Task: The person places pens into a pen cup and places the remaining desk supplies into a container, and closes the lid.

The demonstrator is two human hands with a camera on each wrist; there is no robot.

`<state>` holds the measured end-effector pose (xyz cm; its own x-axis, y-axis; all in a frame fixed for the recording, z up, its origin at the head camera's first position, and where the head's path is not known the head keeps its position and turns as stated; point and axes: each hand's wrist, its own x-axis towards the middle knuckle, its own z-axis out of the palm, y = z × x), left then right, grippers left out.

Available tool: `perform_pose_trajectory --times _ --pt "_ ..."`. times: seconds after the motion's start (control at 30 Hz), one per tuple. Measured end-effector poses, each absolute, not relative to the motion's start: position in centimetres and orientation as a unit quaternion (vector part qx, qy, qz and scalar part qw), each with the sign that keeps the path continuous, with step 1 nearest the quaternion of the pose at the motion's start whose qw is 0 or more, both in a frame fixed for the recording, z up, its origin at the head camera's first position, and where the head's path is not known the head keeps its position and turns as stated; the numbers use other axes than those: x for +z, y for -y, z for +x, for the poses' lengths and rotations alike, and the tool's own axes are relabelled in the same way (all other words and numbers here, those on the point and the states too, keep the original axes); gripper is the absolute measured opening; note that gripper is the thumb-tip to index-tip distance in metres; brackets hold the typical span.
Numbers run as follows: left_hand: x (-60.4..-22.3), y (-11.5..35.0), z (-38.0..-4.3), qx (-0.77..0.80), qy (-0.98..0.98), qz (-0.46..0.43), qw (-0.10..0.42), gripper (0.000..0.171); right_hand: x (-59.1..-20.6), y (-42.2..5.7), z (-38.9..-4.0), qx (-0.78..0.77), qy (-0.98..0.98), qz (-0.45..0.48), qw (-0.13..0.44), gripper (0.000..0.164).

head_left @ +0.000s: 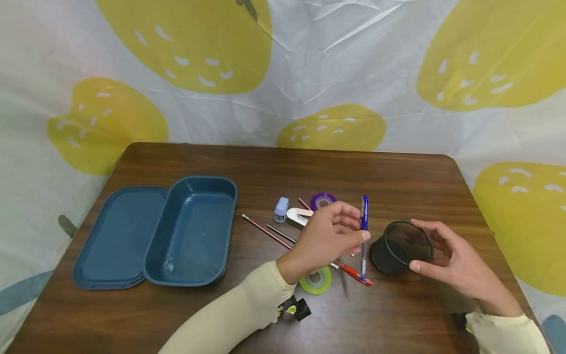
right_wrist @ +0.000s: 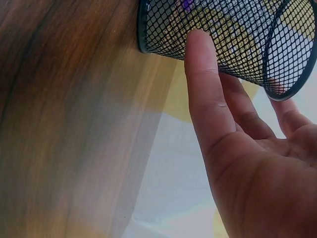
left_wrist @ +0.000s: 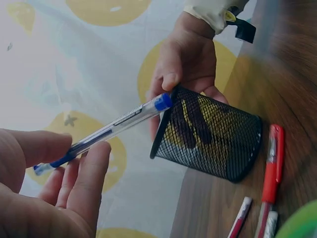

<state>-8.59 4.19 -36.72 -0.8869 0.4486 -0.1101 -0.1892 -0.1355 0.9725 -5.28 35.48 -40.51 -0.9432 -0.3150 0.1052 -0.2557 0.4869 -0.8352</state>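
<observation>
My left hand pinches a clear-barrelled blue pen between thumb and fingers. In the head view the pen lies just left of a black mesh pencil cup; in the left wrist view its blue end overlaps the cup's rim. With thumb and fingers spread about the upper part, my right hand holds that cup from the right side. The cup's open mouth faces up, and nothing shows inside it. Below the left hand a red pen lies on the table, beside a green tape roll.
Left on the table sits a blue plastic box, next to its blue lid. Pencils lie partly under the left hand. Behind them are a small light-blue item, a white oblong item and a purple tape roll.
</observation>
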Motion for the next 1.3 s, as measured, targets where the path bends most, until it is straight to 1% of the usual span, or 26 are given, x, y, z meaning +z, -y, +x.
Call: perform_pose_trajectory --times 0.17,0.47,0.63,0.87,1.07,1.3 --pt "-36.5 -5.6 -9.1 0.768 -0.605 0.107 0.182 0.029 -40.6 -35.5 -5.3 -0.485 -0.858 -0.167 0.033 0.080" --pt "-37.1 -8.1 -9.9 0.789 -0.586 0.112 0.151 0.025 -40.7 -35.6 -5.4 -0.495 -0.852 -0.165 0.038 0.078" --pt "-37.4 -9.1 -10.1 0.789 -0.586 0.106 0.153 0.024 -40.6 -35.5 -5.4 -0.494 -0.853 -0.162 0.038 0.078" --pt "-37.3 -9.9 -10.4 0.813 -0.554 0.103 0.148 0.030 -40.7 -35.4 -5.3 -0.494 -0.854 -0.157 0.042 0.079" --pt "-37.4 -10.4 -10.7 0.814 -0.556 0.094 0.140 0.026 -40.6 -35.4 -5.3 -0.489 -0.857 -0.158 0.040 0.076" --pt "-38.1 -10.3 -10.5 0.761 -0.629 0.114 0.114 0.021 -40.5 -35.4 -5.1 -0.483 -0.860 -0.159 0.042 0.075"
